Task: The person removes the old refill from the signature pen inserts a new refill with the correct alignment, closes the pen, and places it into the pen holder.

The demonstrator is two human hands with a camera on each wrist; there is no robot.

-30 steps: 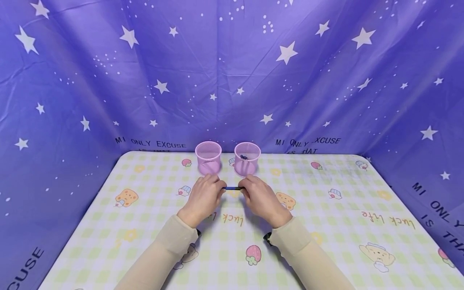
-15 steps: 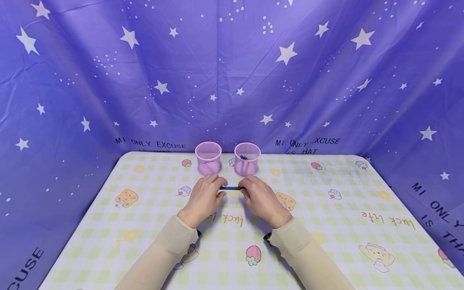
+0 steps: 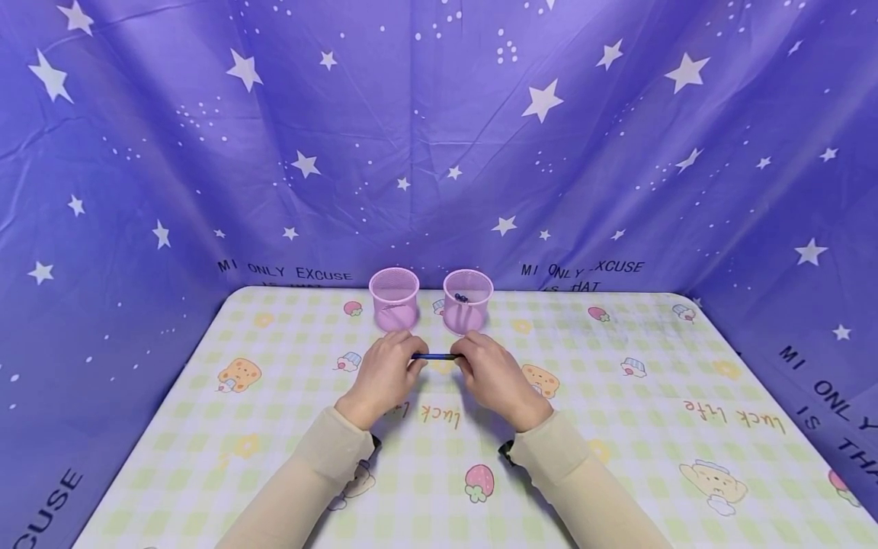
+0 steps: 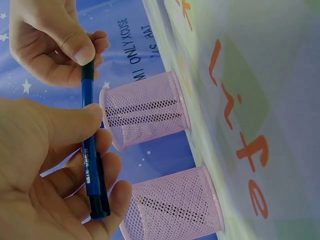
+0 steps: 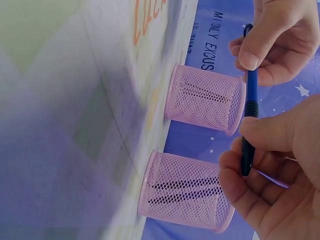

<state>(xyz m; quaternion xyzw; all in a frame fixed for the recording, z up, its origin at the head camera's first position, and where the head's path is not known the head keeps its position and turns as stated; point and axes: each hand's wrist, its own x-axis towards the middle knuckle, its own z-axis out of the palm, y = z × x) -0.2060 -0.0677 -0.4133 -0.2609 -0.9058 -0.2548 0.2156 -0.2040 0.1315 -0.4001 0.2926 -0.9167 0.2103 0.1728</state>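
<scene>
A violet-blue curtain with white stars (image 3: 411, 137) hangs behind a table covered in a green-and-white checked cloth (image 3: 617, 427). Your forearms, in cream sleeves (image 3: 583, 476), rise from the bottom edge and angle inward, so your hands face each other at the centre of the frame. Your left hand (image 3: 386, 371) pinches the clip end of a slim blue pen with a black grip (image 3: 435, 356), held level; your right hand (image 3: 497, 371) pinches its black tip end. Just above them in the frame stand two pink mesh cups (image 3: 473, 320), side by side.
</scene>
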